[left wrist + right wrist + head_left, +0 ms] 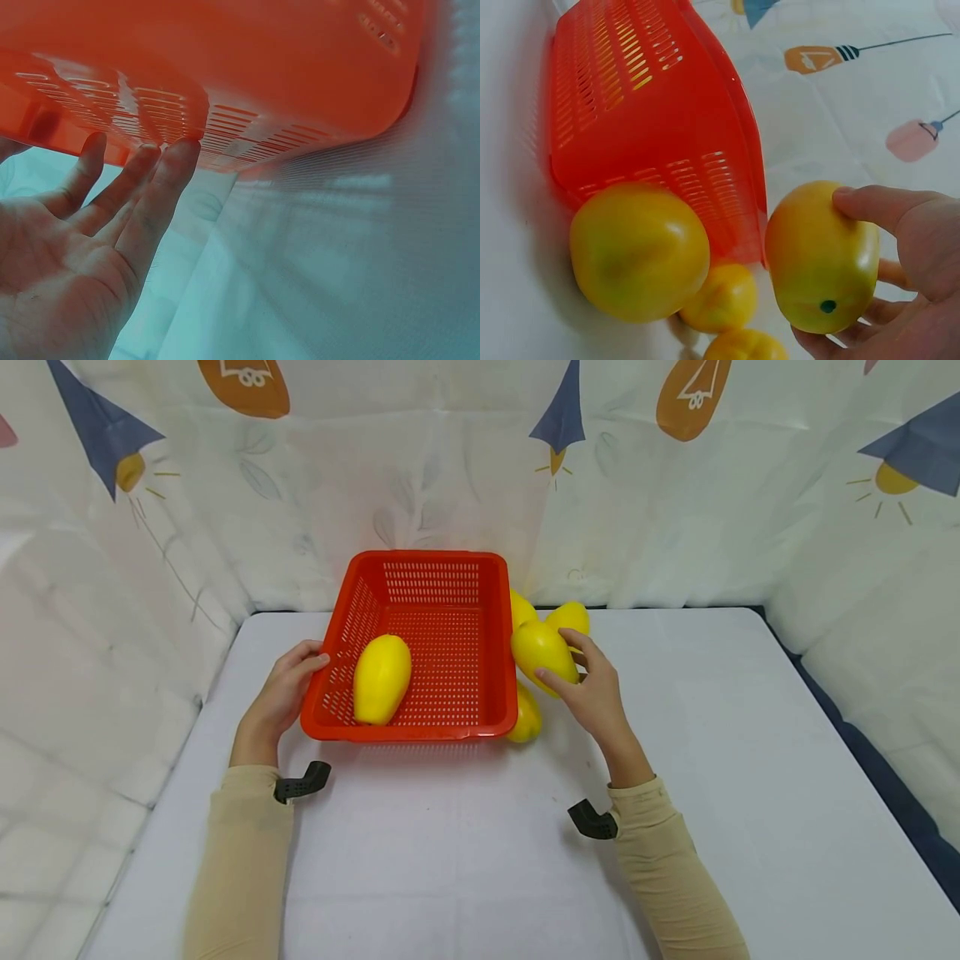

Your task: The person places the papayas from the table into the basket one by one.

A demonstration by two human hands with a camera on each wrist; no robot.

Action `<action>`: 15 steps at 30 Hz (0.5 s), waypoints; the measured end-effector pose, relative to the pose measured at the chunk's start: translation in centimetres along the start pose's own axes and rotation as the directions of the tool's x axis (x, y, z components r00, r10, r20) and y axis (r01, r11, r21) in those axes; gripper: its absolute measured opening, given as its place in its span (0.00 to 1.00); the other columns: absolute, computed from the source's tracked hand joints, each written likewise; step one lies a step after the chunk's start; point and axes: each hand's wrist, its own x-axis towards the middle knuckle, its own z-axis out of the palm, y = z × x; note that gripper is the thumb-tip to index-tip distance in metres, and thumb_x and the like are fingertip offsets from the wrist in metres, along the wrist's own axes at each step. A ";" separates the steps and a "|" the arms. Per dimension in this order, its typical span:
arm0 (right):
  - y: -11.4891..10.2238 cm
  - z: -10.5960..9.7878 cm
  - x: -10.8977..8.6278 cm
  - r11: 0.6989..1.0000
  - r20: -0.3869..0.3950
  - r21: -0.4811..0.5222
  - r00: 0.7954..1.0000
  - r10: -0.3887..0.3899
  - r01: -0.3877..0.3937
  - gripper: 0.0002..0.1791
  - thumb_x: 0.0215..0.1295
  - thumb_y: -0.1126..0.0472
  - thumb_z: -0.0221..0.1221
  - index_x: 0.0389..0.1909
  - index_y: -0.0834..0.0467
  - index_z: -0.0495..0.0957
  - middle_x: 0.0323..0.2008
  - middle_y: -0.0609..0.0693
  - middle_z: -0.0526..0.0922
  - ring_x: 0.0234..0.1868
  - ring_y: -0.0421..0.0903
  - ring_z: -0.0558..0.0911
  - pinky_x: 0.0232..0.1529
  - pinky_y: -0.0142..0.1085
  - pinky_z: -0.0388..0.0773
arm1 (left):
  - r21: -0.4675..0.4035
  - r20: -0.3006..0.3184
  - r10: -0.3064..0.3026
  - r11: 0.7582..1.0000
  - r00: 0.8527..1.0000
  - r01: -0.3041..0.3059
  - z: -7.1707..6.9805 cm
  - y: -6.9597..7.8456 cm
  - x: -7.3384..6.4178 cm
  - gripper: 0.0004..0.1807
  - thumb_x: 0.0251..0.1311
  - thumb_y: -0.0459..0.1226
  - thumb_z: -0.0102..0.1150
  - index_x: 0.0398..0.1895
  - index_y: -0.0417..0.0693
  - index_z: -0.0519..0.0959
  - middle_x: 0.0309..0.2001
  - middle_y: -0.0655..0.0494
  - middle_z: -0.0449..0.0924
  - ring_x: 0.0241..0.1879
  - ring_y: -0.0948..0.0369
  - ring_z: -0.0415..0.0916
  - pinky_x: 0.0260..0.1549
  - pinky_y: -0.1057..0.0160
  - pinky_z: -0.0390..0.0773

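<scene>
A red plastic basket point(420, 733) with slotted walls stands on the table, one yellow mango-shaped fruit point(382, 679) lying inside at its left. At the basket's left side, my left hand point(281, 689) holds the rim, thumb on top and fingertips point(180, 154) against the outer wall. My right hand point(596, 689) grips another yellow fruit point(542, 653) between thumb and fingers, beside the basket's right wall. In the right wrist view this held fruit point(821, 255) shows a small dark spot at one end and is level with the rim.
Right of the basket lie more yellow fruits: one near its front corner point(528, 714), one behind point(570, 617) and one partly hidden by the wall point(522, 608). A white cloth covers the table point(450, 852). A printed curtain point(465, 485) hangs close behind the basket.
</scene>
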 end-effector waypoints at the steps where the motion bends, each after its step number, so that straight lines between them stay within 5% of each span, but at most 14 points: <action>1: 0.0 0.0 0.0 1.000 0.001 0.000 1.000 -0.005 0.005 0.35 0.59 0.55 0.67 0.67 0.54 0.66 0.66 0.52 0.70 0.62 0.57 0.73 0.59 0.52 0.73 | -0.002 0.000 0.000 1.000 1.000 0.000 0.0 0.0 0.0 0.11 0.71 0.41 0.47 0.51 0.47 0.70 0.44 0.57 0.76 0.41 0.64 0.77 0.39 0.71 0.80; 15: -0.5 0.5 0.0 0.999 0.010 0.021 0.999 -0.039 0.039 0.34 0.59 0.56 0.67 0.66 0.54 0.67 0.65 0.51 0.71 0.61 0.57 0.74 0.56 0.52 0.75 | -0.016 0.010 0.004 1.000 1.000 -0.004 0.0 0.0 0.0 0.10 0.72 0.40 0.46 0.50 0.47 0.70 0.43 0.57 0.77 0.41 0.64 0.77 0.39 0.71 0.80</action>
